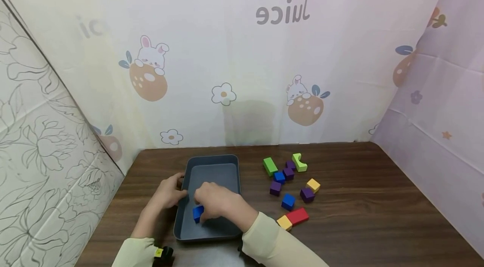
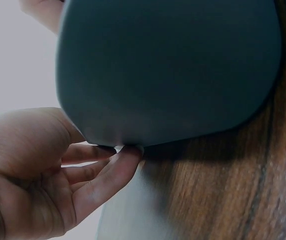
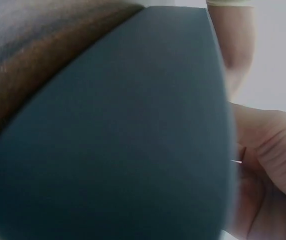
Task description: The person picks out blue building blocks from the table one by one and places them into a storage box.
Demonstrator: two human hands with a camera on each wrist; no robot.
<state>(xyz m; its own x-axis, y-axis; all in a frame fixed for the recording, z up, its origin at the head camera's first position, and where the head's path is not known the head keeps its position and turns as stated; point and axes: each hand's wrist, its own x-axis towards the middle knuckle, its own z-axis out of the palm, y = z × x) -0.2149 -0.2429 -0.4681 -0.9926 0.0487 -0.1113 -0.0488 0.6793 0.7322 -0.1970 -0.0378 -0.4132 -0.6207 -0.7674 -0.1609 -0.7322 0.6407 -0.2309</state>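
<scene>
A dark grey rectangular tray [image 1: 215, 178] lies on the table. My left hand [image 1: 169, 191] holds its left rim, thumb over the edge; in the left wrist view its fingertips touch the outside of the tray wall [image 2: 167, 70]. Over the tray's near half, my right hand [image 1: 217, 202] pinches a blue block [image 1: 197, 214] with its fingers pointing down. Whether that block touches the tray floor is hard to tell. In the right wrist view the tray's wall [image 3: 123, 125] hides the right fingertips and the block.
Right of the tray are several loose blocks: a green block [image 1: 270, 166], a light green curved block [image 1: 298, 162], blue and purple cubes, such as a purple cube [image 1: 307, 195], two yellow blocks and a red block [image 1: 297, 216]. Printed curtains [image 1: 242, 56] stand behind the wooden table [image 1: 359, 208].
</scene>
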